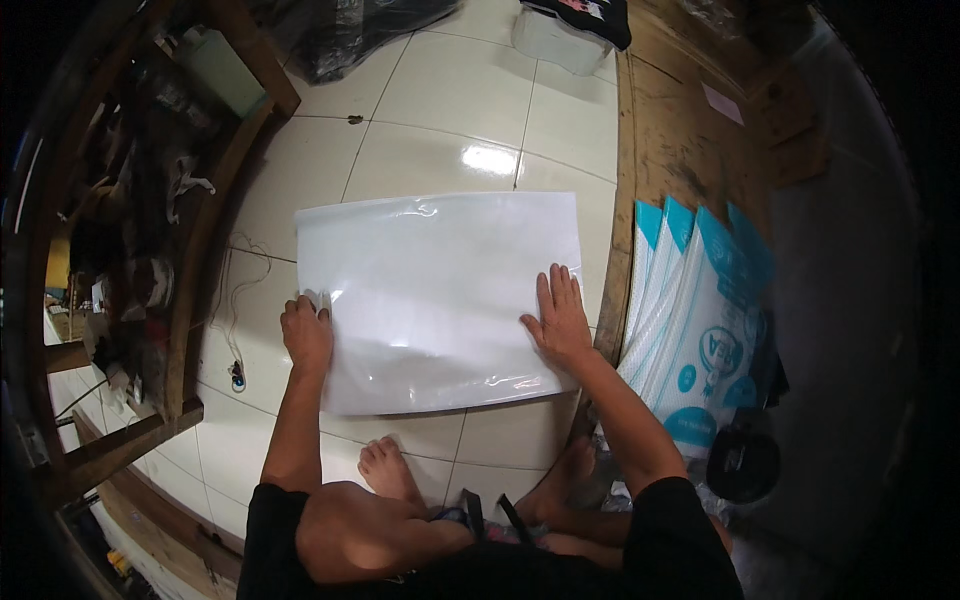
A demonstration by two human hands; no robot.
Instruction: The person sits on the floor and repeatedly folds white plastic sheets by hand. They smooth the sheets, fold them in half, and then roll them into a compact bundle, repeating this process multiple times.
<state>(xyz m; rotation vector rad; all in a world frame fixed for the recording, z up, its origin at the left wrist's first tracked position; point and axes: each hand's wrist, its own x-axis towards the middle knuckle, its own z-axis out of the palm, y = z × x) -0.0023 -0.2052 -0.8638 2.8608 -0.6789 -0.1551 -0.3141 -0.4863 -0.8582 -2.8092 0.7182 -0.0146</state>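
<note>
A glossy white plastic sheet [440, 300], roughly rectangular, lies in front of me on the floor, with small wrinkles and shine along its far and near edges. At its left edge my left hand [306, 335] is closed, the fingers curled over the border; the fingertips are partly hidden. My right hand [562, 318] rests flat near the right edge, palm down, fingers stretched out and thumb apart. Whether the sheet is one layer or several I cannot tell.
White floor tiles [440, 90] surround the sheet. To the right, white-and-teal printed plastic packages [670, 320] lean by a wooden board [680, 140]. A wooden shelf [225, 210] with clutter stands left, a thin cord [228, 300] beside it. A pale box [560, 45] sits far right.
</note>
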